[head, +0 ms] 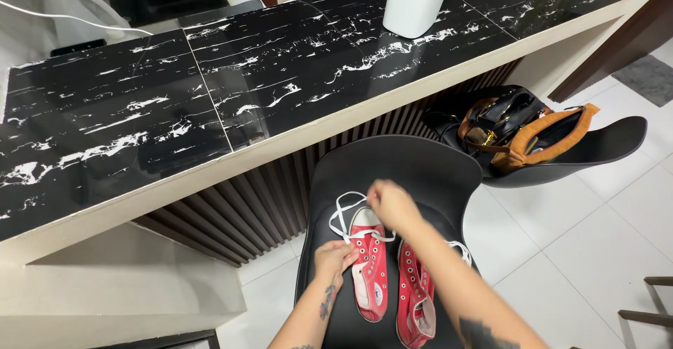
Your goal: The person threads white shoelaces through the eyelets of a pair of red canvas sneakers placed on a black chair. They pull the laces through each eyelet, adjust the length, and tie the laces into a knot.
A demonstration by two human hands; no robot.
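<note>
Pinching a white shoelace [348,207], the right hand [392,205] hovers over the toe of the left red sneaker [369,268], its grip pressed together on the lace where the cord rises from the far end of the shoe. At the near left, the left hand [334,259] rests against that sneaker's outer side, fingers curled loosely on the canvas rather than clamped, steadying it on the seat of a black chair [392,163]. Both sneakers lie with their long axes running near to far, toes pointing away toward the black marbled counter [210,103]; the lace loops out to the far left of the toe, so the slack lies left of and just beyond the right hand, which is the nearer of the two to it. A second red sneaker [415,300] sits just beside the first on the right, its heel cut off by the bottom edge and partly covered by the right forearm. Which eyelet the lace passes through is hidden under the right hand. A second chair at the far right carries a tan and black bag [526,135].
</note>
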